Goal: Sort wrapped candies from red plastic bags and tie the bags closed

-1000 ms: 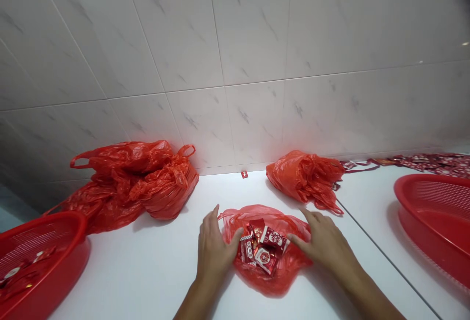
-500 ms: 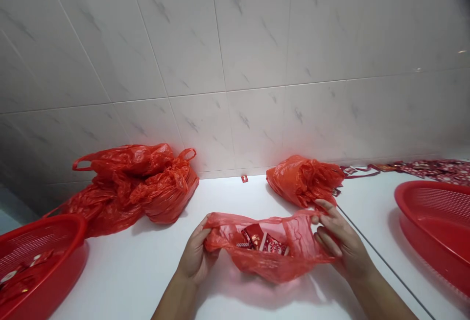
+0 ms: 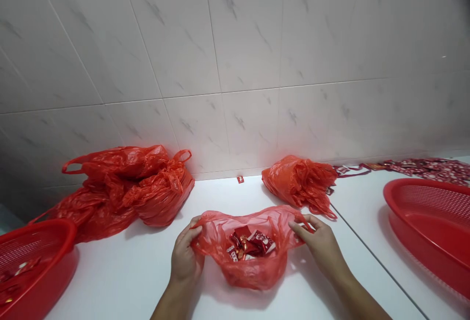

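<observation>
A thin red plastic bag (image 3: 253,276) is held with its mouth spread wide, low over the white table. Several small red wrapped packets (image 3: 251,242) lie inside it. My left hand (image 3: 187,251) is closed on the left edge of the bag's mouth, thumb on top. Pinched between the thumb and fingers of my right hand (image 3: 319,241) is the handle on the opposite side. Just beyond the right hand, a bunched red plastic bag (image 3: 299,180) rests on the table, its gathered end pointing right.
Filled red bags (image 3: 128,188) are heaped at the left against the tiled wall (image 3: 191,65). A red basket (image 3: 40,266) with packets stands near left, another basket (image 3: 433,232) at right. One packet (image 3: 240,179) lies by the wall; a pile of packets (image 3: 433,169) is far right.
The bag's mouth has opened deeper, showing more packets. My right hand has moved left and now pinches the handle. The view has shifted slightly to the right.
</observation>
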Action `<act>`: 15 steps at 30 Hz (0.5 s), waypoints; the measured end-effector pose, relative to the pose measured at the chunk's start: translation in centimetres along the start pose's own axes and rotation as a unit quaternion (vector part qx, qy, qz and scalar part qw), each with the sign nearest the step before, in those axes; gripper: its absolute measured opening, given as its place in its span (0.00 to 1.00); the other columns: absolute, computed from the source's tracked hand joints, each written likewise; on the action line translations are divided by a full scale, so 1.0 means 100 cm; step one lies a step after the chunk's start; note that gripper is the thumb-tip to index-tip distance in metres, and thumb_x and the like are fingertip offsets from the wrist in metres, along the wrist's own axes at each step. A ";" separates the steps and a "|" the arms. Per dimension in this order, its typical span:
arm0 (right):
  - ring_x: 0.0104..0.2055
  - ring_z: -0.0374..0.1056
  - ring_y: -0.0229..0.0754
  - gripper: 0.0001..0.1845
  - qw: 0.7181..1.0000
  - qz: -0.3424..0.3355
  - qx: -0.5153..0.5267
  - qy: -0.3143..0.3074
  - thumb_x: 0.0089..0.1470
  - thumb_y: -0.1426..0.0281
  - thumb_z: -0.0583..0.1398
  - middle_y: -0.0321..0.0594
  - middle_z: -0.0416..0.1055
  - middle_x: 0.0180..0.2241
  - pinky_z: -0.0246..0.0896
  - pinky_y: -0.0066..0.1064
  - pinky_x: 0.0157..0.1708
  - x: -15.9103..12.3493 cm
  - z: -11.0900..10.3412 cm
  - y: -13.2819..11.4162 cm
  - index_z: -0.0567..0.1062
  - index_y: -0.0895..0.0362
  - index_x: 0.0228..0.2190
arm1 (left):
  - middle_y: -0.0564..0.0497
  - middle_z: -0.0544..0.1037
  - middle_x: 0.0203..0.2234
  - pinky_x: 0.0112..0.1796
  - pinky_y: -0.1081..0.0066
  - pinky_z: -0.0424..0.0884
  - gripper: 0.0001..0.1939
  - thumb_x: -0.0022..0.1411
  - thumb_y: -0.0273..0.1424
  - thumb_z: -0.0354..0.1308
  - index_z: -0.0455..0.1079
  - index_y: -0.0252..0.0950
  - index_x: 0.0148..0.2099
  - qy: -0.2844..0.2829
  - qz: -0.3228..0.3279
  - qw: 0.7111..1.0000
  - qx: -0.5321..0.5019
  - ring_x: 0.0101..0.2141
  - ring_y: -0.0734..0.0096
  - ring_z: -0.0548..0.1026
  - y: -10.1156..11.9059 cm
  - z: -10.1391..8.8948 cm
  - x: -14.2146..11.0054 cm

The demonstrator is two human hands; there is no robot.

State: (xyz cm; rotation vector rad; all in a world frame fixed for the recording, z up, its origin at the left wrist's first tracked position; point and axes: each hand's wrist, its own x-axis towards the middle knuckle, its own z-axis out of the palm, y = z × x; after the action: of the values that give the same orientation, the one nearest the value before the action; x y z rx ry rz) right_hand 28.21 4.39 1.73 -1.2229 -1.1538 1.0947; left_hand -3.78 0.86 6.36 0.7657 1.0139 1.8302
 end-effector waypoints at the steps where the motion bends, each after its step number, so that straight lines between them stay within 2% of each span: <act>1: 0.34 0.73 0.48 0.26 1.000 -0.014 -0.012 0.006 0.52 0.46 0.71 0.43 0.76 0.31 0.69 0.37 0.35 -0.001 -0.001 -0.001 0.80 0.58 0.28 | 0.46 0.83 0.40 0.40 0.67 0.80 0.11 0.48 0.35 0.73 0.77 0.35 0.28 -0.016 0.010 1.000 -0.001 0.42 0.59 0.81 0.002 -0.001 -0.001; 3: 0.47 0.75 0.55 0.29 0.997 -0.071 0.008 0.014 0.54 0.46 0.69 0.51 0.79 0.44 0.72 0.41 0.43 -0.002 -0.003 -0.002 0.77 0.57 0.20 | 0.43 0.81 0.55 0.50 0.59 0.80 0.14 0.53 0.40 0.70 0.77 0.36 0.25 -0.056 0.040 0.998 0.012 0.57 0.46 0.77 0.007 -0.004 -0.004; 5: 0.59 0.71 0.60 0.28 0.989 -0.129 0.069 0.003 0.58 0.46 0.67 0.53 0.74 0.58 0.73 0.45 0.51 -0.003 -0.005 -0.002 0.78 0.56 0.20 | 0.45 0.73 0.66 0.58 0.50 0.75 0.17 0.59 0.47 0.66 0.82 0.39 0.31 -0.109 0.069 0.991 0.038 0.67 0.39 0.67 0.011 -0.005 -0.007; 7: 0.67 0.65 0.61 0.23 0.978 -0.160 0.133 -0.032 0.61 0.48 0.64 0.51 0.67 0.67 0.73 0.48 0.54 -0.006 -0.008 -0.002 0.82 0.53 0.28 | 0.48 0.66 0.71 0.62 0.45 0.71 0.22 0.61 0.54 0.63 0.85 0.45 0.46 -0.160 0.085 0.982 0.062 0.71 0.37 0.59 0.013 -0.005 -0.011; 9: 0.70 0.62 0.60 0.18 0.965 -0.163 0.192 -0.074 0.62 0.49 0.64 0.48 0.61 0.71 0.72 0.52 0.56 -0.010 -0.008 -0.002 0.84 0.48 0.41 | 0.49 0.64 0.73 0.63 0.43 0.70 0.32 0.60 0.59 0.64 0.78 0.52 0.61 -0.208 0.077 0.972 0.075 0.72 0.37 0.58 0.011 -0.001 -0.018; 10: 0.71 0.61 0.60 0.18 0.958 -0.160 0.219 -0.097 0.62 0.50 0.64 0.48 0.61 0.71 0.71 0.54 0.57 -0.012 -0.008 -0.003 0.83 0.45 0.48 | 0.48 0.64 0.72 0.63 0.43 0.70 0.38 0.59 0.59 0.66 0.71 0.56 0.68 -0.233 0.066 0.967 0.076 0.71 0.37 0.60 0.007 0.002 -0.023; 12: 0.72 0.59 0.60 0.26 0.942 -0.148 0.269 -0.139 0.60 0.51 0.67 0.50 0.68 0.66 0.66 0.57 0.62 -0.018 -0.004 -0.005 0.76 0.42 0.58 | 0.43 0.67 0.70 0.62 0.42 0.70 0.52 0.56 0.59 0.70 0.52 0.59 0.77 -0.293 0.044 0.953 0.068 0.69 0.37 0.65 -0.005 0.007 -0.035; 14: 0.74 0.56 0.59 0.36 0.929 -0.133 0.300 -0.173 0.59 0.52 0.68 0.50 0.78 0.54 0.58 0.59 0.67 -0.025 0.001 -0.008 0.68 0.41 0.65 | 0.39 0.69 0.67 0.61 0.41 0.70 0.64 0.55 0.58 0.72 0.35 0.57 0.80 -0.355 0.032 0.931 0.074 0.65 0.37 0.70 -0.023 0.012 -0.048; 15: 0.73 0.57 0.59 0.40 0.925 -0.127 0.307 -0.186 0.59 0.53 0.69 0.48 0.80 0.47 0.54 0.60 0.69 -0.029 0.004 -0.010 0.63 0.41 0.68 | 0.38 0.69 0.66 0.61 0.41 0.70 0.67 0.55 0.57 0.72 0.31 0.54 0.80 -0.378 0.030 0.920 0.101 0.62 0.38 0.73 -0.032 0.014 -0.054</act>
State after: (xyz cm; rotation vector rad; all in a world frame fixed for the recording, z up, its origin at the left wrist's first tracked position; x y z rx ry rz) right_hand 27.48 1.52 2.63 -0.3747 -1.0843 1.3811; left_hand 0.90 -2.62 3.68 1.4931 0.6618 1.2869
